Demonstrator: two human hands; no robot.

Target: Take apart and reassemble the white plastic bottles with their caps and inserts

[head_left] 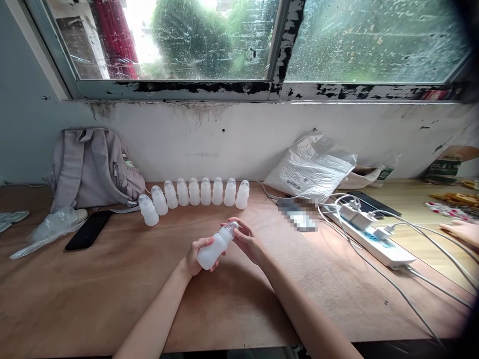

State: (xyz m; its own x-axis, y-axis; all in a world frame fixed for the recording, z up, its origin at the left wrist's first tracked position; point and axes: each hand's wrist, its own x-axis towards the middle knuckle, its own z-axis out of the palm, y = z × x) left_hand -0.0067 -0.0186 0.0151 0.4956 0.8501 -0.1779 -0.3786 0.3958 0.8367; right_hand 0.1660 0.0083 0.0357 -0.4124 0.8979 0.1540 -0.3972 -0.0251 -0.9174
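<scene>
My left hand (195,257) is wrapped round the body of a small white plastic bottle (214,248), held tilted above the wooden table (112,294). The fingers of my right hand (247,240) pinch the bottle's clear cap (232,227) at its upper right end. Behind my hands, several more white bottles of the same kind (194,194) stand upright in a curved row near the wall.
A grey backpack (93,169) leans at the back left, with a black phone (89,230) and a clear plastic bag (52,228) in front. To the right lie a white plastic bag (310,167), a power strip (377,242) with cables, and another person's hand (462,230).
</scene>
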